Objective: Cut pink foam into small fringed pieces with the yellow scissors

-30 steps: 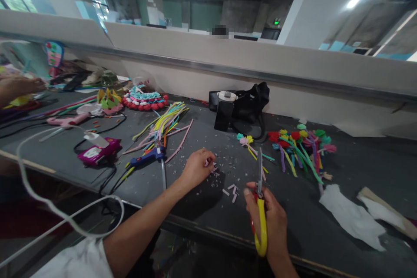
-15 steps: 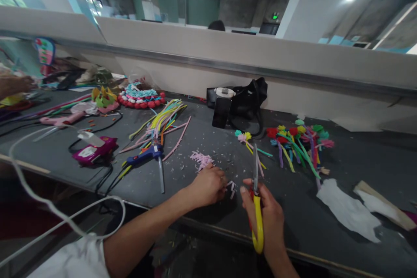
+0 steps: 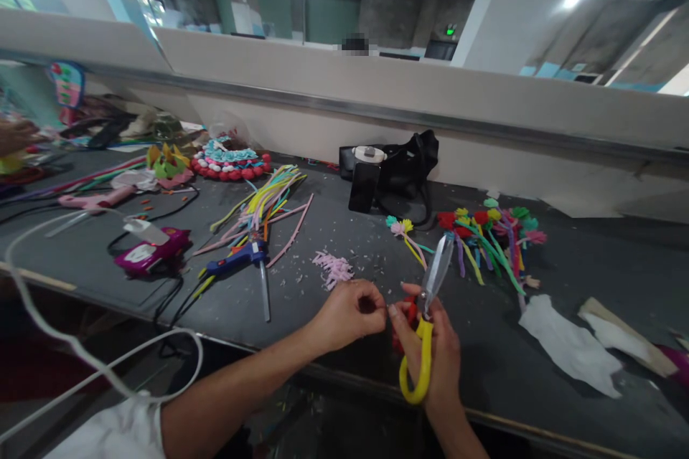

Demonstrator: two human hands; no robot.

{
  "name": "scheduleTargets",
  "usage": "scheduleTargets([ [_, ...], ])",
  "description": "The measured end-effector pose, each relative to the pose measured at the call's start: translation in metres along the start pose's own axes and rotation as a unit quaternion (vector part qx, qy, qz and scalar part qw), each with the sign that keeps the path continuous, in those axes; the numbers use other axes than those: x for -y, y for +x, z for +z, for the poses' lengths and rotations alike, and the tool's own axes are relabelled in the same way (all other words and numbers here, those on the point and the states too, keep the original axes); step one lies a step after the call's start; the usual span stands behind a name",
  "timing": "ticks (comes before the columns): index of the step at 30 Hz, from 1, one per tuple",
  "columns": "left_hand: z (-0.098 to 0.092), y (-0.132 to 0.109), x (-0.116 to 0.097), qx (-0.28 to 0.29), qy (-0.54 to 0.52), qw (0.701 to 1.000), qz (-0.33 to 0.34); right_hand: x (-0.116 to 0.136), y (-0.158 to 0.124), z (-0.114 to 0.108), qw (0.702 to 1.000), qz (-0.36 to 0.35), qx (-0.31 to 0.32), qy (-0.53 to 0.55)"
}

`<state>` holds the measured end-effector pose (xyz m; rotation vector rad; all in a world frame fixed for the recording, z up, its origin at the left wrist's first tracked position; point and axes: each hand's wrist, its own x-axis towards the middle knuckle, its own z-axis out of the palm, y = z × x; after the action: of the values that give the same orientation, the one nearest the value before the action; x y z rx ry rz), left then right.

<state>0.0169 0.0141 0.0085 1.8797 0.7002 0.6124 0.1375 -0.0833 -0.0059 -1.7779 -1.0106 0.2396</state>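
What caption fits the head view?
Right hand holds yellow-handled scissors; left hand pinches shut beside them over craft table.

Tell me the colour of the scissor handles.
The scissor handles are yellow with red, clearest in the head view.

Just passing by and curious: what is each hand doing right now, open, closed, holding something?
Left hand: fingers pinched shut; anything between them is hidden.
Right hand: closed on the scissors, gripping the yellow handle.
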Motion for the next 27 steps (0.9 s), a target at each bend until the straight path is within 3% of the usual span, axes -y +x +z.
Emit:
scheduleTargets([
  [4, -0.002, 0.003, 0.004, 0.073, -0.097, 0.991, -0.064, -0.002, 0.000, 0.000, 1.000, -0.026, -0.004, -0.018],
  [7, -0.003, 0.005, 0.004, 0.086, -0.151, 0.981, -0.090, -0.003, -0.001, 0.000, 0.999, -0.042, 0.005, -0.017],
  [11, -0.005, 0.006, 0.001, 0.001, -0.272, 0.956, -0.106, -0.003, -0.004, 0.000, 0.998, -0.063, -0.003, -0.031],
  [16, -0.015, 0.009, -0.005, -0.128, -0.390, 0.908, -0.082, -0.010, -0.015, 0.006, 0.987, -0.108, 0.039, -0.112],
  [27, -0.022, 0.004, -0.015, -0.154, -0.421, 0.891, -0.076, -0.023, -0.023, 0.015, 0.964, -0.183, 0.023, -0.190],
])
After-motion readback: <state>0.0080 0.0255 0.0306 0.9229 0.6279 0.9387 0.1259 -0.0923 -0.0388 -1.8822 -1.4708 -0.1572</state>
